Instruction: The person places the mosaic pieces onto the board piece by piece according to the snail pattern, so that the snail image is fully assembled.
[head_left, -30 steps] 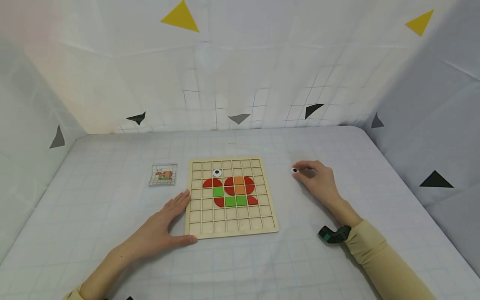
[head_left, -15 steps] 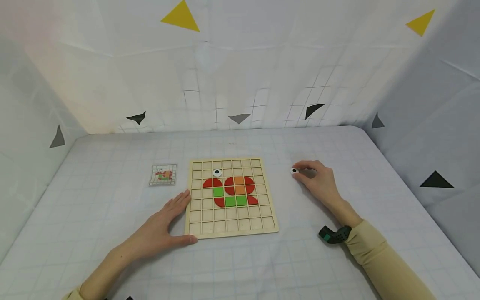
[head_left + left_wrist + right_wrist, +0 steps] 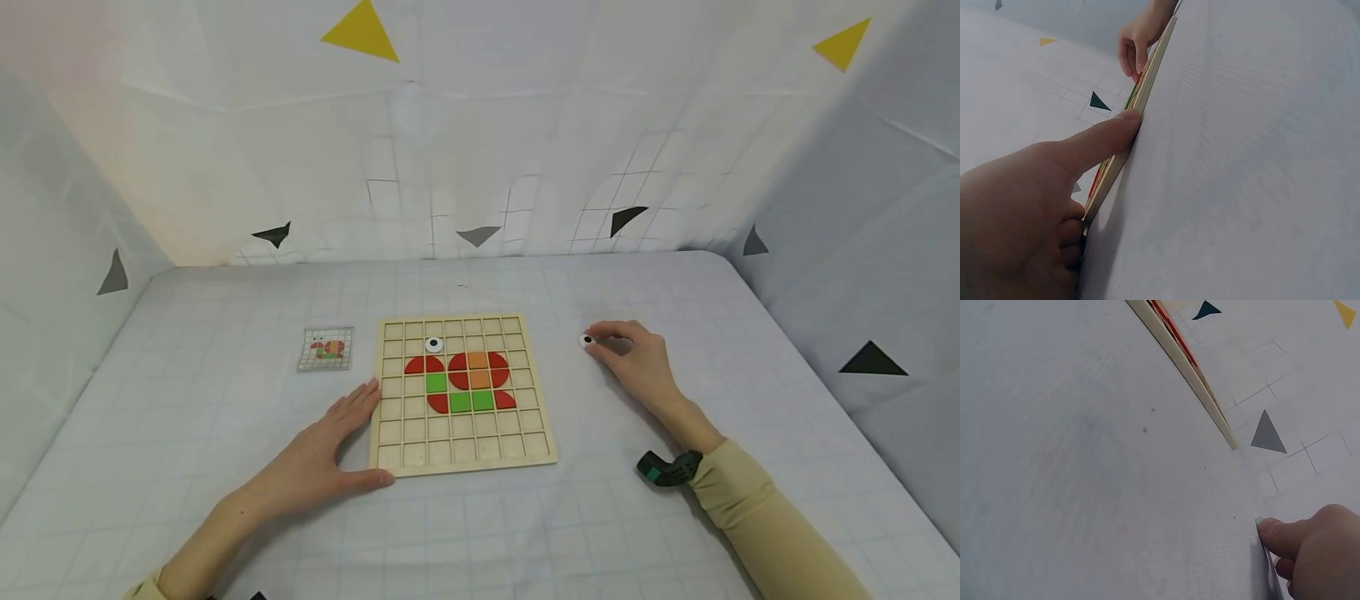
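A square wooden grid board (image 3: 462, 427) lies mid-table in the head view. Red rounded pieces (image 3: 425, 365), green squares (image 3: 461, 402) and orange squares (image 3: 478, 379) sit in its cells, with a white eye disc (image 3: 434, 344) above them. My left hand (image 3: 322, 454) is spread at the board's left side, fingertips at that edge and thumb touching the near-left corner. To the right of the board, just above or on the table, my right hand (image 3: 637, 358) pinches a second eye disc (image 3: 587, 340) between thumb and fingers. The disc is hidden in the right wrist view.
Left of the board lies a small pattern card (image 3: 326, 349) showing a similar coloured figure on a grid. White grid-lined cloth (image 3: 480, 542) covers the table. White sheets (image 3: 480, 125) with yellow, grey and black triangles stand behind and at both sides.
The eye disc has shifted very slightly left at my right fingertips. Both hands, the board and its pieces stay in place.
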### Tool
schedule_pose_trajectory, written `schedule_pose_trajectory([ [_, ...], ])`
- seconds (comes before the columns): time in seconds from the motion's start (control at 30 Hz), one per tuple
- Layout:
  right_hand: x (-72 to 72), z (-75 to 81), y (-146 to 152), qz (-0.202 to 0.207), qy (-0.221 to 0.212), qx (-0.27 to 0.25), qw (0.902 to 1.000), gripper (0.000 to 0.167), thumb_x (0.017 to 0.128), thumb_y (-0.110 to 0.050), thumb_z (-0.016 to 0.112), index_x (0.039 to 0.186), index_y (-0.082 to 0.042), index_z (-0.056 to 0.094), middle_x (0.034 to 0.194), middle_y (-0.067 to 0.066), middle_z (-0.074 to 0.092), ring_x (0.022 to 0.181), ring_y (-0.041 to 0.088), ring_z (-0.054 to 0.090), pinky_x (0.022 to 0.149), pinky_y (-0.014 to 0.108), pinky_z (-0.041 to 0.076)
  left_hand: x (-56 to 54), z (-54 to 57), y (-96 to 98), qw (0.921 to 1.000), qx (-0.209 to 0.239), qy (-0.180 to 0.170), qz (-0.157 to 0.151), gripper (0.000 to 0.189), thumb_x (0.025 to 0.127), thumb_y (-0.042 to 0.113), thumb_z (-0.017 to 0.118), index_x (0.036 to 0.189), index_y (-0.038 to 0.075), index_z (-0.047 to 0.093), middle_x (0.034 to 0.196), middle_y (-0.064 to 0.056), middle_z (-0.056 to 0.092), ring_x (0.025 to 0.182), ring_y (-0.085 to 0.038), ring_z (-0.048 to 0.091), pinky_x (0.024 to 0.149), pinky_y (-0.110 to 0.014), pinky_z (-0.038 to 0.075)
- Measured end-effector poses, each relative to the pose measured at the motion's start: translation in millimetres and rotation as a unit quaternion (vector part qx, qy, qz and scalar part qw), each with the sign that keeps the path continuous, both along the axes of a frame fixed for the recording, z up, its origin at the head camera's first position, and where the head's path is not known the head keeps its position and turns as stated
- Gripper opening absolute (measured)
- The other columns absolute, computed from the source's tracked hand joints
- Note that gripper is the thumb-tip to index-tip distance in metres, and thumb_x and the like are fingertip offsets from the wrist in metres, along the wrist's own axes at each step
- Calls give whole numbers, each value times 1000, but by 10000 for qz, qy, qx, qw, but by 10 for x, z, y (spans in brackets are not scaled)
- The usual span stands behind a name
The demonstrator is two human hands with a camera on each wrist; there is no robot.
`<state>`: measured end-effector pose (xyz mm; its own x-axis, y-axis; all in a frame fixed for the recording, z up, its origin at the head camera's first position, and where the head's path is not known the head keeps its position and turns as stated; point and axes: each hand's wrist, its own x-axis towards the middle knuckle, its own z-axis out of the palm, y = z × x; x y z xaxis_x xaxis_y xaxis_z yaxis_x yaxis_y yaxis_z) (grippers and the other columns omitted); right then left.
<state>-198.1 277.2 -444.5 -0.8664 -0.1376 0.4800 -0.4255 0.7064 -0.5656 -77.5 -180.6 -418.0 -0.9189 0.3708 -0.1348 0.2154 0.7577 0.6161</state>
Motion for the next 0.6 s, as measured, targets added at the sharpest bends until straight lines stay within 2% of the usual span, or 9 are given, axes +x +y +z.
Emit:
schedule_pose_trajectory([
  [0.23, 13, 39, 4, -96, -156, 4, 9998, 26, 84, -10, 81, 109, -12, 75, 103, 4, 74, 98, 22, 65, 85, 30, 49, -3, -1, 9, 10000, 35, -20, -2, 112, 73, 71, 74, 161, 25, 21, 167, 10, 15, 154, -30, 14, 121, -59, 22],
  [0.33, 46, 137, -50, -143, -292, -112, 9994, 24, 85, -13, 80, 109, -13, 75, 104, 4, 74, 99, 21, 64, 86, 32, 48, -9, 0, 17, 10000, 46, -31, -28, 112, 74, 71, 73, 161, 25, 21, 167, 10, 15, 154, -31, 14, 120, -59, 22],
  [0.47, 86, 331, -273, -45, -570, -341, 9978, 24, 85, -16, 80, 109, -14, 76, 106, 4, 74, 100, 22, 62, 89, 43, 48, -9, 9, 15, 10000, 23, -6, -16, 112, 74, 70, 74, 161, 25, 21, 167, 10, 15, 154, -31, 14, 120, -60, 22],
  [0.6, 94, 452, -608, 164, -715, -361, 9967, 23, 85, -17, 81, 107, -13, 76, 104, 7, 74, 99, 25, 62, 89, 51, 49, -1, 13, 11, 10000, 30, -49, 12, 112, 73, 69, 75, 161, 24, 22, 167, 9, 16, 154, -31, 14, 120, -60, 22],
])
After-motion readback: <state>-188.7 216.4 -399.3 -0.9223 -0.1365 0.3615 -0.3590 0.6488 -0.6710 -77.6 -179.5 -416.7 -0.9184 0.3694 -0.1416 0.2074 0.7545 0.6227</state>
